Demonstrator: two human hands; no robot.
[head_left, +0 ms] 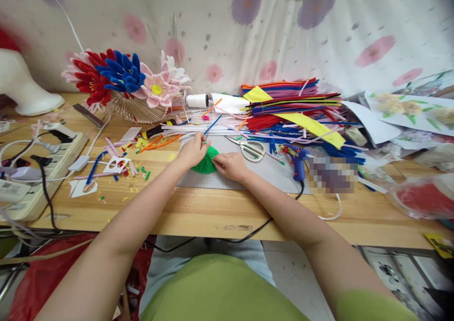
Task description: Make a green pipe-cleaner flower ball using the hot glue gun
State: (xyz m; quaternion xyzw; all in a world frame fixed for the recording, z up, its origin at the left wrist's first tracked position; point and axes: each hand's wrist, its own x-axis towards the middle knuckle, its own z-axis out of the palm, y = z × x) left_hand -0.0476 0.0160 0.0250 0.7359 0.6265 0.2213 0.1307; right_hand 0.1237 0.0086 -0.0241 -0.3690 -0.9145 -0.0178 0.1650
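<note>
A fan-shaped green piece (205, 165), which looks made of fuzzy pipe cleaners, is between my two hands over the grey mat (283, 178). At its upper left edge, my left hand (193, 151) is closed on it with fingers pinched. My right hand (232, 166) pinches the right edge, its fingertips bent against the green strands. A thin blue pipe cleaner (213, 124) slants up just beyond my left fingertips; whether they touch it I cannot tell. Scissors with white handles (252, 151) lie right behind my right hand.
A blue glue gun (297, 161) with a black cord stands to the right. Bundles of coloured pipe cleaners (294, 104) lie at the back. Fuzzy flowers (122, 75) fill a woven basket (138, 109) at back left. A power strip (58, 184) with cables sits left, near scattered scraps.
</note>
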